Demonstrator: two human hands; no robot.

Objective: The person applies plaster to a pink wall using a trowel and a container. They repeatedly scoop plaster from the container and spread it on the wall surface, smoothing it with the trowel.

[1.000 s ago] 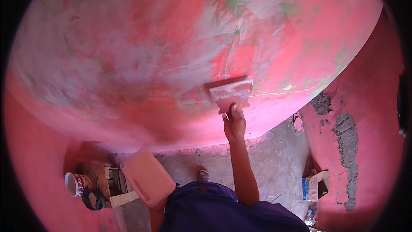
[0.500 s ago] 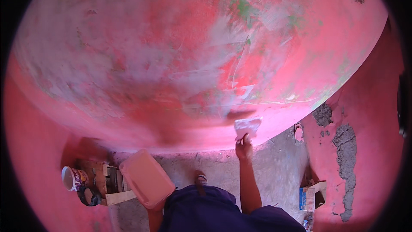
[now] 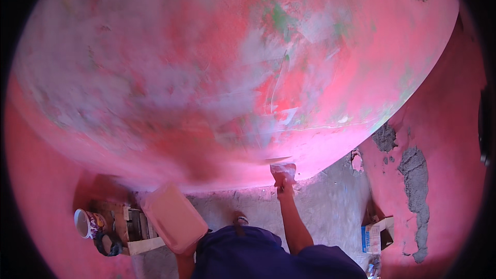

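A wide putty knife [image 3: 283, 172] is gripped by its handle in my right hand [image 3: 284, 190], fingers closed around it. Its blade is close to the lower part of the pink wall [image 3: 222, 147]; whether it touches, I cannot tell. Whitish-grey smears and green spots cover much of that wall. My left hand [image 3: 187, 251], mostly hidden, supports a shallow rectangular pinkish plastic tray [image 3: 174, 218] at its near edge.
On the left stand a wooden crate [image 3: 142, 246], a white printed bucket [image 3: 82, 223] and a dark rounded object [image 3: 107, 244]. An open cardboard box [image 3: 372, 240] lies at right on the grey floor [image 3: 325, 217]. The right-hand wall has rough cement patches [image 3: 415, 191].
My right hand has moved down and slightly left with the putty knife, whose blade now looks darker. The tray stays in my left hand; the view has shifted slightly.
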